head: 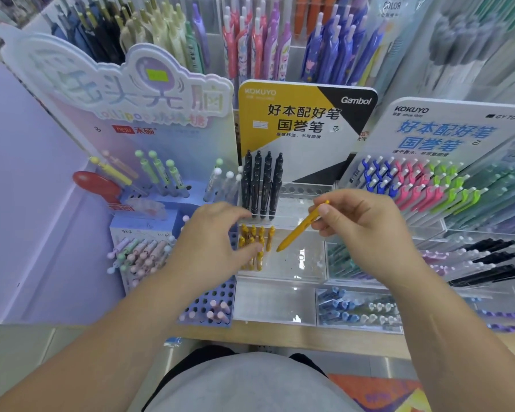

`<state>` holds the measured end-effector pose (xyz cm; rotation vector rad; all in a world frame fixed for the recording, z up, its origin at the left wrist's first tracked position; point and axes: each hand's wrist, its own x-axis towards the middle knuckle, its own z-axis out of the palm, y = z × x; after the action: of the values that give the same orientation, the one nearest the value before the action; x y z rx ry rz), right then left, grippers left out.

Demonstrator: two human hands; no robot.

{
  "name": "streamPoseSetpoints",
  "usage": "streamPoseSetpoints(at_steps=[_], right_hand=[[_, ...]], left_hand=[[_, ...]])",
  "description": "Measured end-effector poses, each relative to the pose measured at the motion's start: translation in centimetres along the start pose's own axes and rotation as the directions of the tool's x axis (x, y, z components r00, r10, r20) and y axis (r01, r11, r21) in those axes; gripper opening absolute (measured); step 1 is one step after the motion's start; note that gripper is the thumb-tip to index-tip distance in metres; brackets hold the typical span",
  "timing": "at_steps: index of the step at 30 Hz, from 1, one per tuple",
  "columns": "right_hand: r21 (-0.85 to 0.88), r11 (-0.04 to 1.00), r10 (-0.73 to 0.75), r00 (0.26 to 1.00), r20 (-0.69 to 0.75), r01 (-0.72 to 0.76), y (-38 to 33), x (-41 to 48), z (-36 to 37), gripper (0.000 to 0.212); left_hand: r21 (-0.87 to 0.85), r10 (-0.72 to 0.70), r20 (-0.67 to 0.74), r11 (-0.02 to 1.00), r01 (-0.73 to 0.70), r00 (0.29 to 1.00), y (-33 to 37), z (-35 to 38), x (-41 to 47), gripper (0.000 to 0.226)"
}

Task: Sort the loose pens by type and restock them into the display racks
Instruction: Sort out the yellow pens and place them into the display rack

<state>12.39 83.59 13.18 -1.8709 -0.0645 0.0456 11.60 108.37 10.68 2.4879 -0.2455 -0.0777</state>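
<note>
1. Right hand [366, 221]: thumb and fingers clamped on the upper end of one loose yellow pen [299, 230]. The pen slants down and to the left, with its tip just above the clear rack [298, 263], not in a hole.
2. Left hand [217, 242]: fingers loosely curved and spread, thumb tip touching the yellow pens [256, 240] standing in the left end of that rack. Can't tell whether it grips one.
3. Between the two hands: the held pen's tip sits just right of the standing yellow group. The rack's hole grid below it is bare.
4. Nearer than the right wrist: a clear box [357, 310] of blue and pale pens lying flat.
5. Nearer than the left wrist: a blue holed rack [208, 304] with a few pink pens in it.
6. Left of the left hand: a bunch of pastel ball-top pens [137, 254], tilted.
7. Right of the right hand: black pens [488, 263] lying on their sides, well apart from it.
8. Just beyond the left fingertips: a row of upright black pens [262, 185] on the rack's upper tier.
9. Beyond the right hand and to its right: a sloped rack with blue, pink and green pens [414, 185].
10. Behind the upright black pens: a yellow and black sign [304, 120]. A white and blue sign [446, 129] is to its right and a pastel sign [137, 93] to its left.
11. Farthest: back racks [259, 43] of red, purple, blue and cream pens, blurred.
</note>
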Motion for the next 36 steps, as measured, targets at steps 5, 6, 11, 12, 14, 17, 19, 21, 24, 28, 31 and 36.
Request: streamPoseSetpoints(at_steps=[5,6,11,12,14,17,19,21,24,28,31,36], right_hand=[[-0.217,0.974,-0.050,0.996,0.080,0.066,2.0,-0.3,2.3,0.014],[-0.269,0.958,-0.083,0.993,0.080,0.102,2.4,-0.3,2.8,0.014],[-0.449,0.853,-0.213,0.963,0.166,0.266,3.7,-0.2,4.6,0.014],[-0.463,0.843,-0.211,0.961,0.181,0.273,4.0,-0.2,4.9,0.015],[-0.479,0.830,-0.217,0.957,0.191,0.284,4.4,-0.3,5.5,0.015],[-0.469,0.836,-0.234,0.958,0.165,0.285,4.6,-0.2,6.1,0.013],[-0.478,0.837,-0.217,0.963,0.161,0.268,4.6,-0.1,6.5,0.013],[-0.503,0.826,-0.183,0.966,0.184,0.253,4.8,-0.3,6.9,0.016],[-0.451,0.873,-0.120,0.979,0.168,0.184,5.1,-0.4,7.2,0.016],[-0.464,0.868,-0.105,0.979,0.172,0.175,5.1,-0.4,7.0,0.011],[-0.450,0.882,-0.074,0.984,0.165,0.142,5.1,-0.8,6.7,0.017],[-0.318,0.947,0.024,0.999,-0.044,-0.037,4.4,-3.3,5.1,0.025]], left_hand=[[0.123,0.091,0.044,0.988,-0.096,0.995,-1.0,0.8,-0.7,0.073],[0.127,0.100,0.035,0.986,-0.104,0.994,-1.1,0.9,-0.8,0.071],[0.141,0.095,0.026,0.985,-0.098,0.995,-1.8,1.2,-0.9,0.061],[0.149,0.096,0.031,0.984,-0.099,0.995,-1.9,1.2,-0.8,0.059],[0.152,0.097,0.030,0.983,-0.101,0.995,-2.0,1.3,-0.8,0.057],[0.158,0.089,0.046,0.983,-0.095,0.995,-2.2,1.6,-0.7,0.060],[0.150,0.091,0.045,0.984,-0.096,0.995,-2.4,1.7,-0.8,0.061],[0.139,0.091,0.037,0.986,-0.095,0.995,-2.5,1.7,-0.8,0.059],[0.137,0.102,0.024,0.985,-0.104,0.995,-2.5,1.7,-0.8,0.055],[0.119,0.098,0.013,0.988,-0.099,0.995,-2.5,1.8,-0.9,0.054],[0.064,0.084,0.016,0.994,-0.085,0.996,-2.5,1.7,-1.1,0.054],[-0.079,0.117,-0.052,0.990,-0.121,0.992,-3.1,0.2,-1.7,0.043]])
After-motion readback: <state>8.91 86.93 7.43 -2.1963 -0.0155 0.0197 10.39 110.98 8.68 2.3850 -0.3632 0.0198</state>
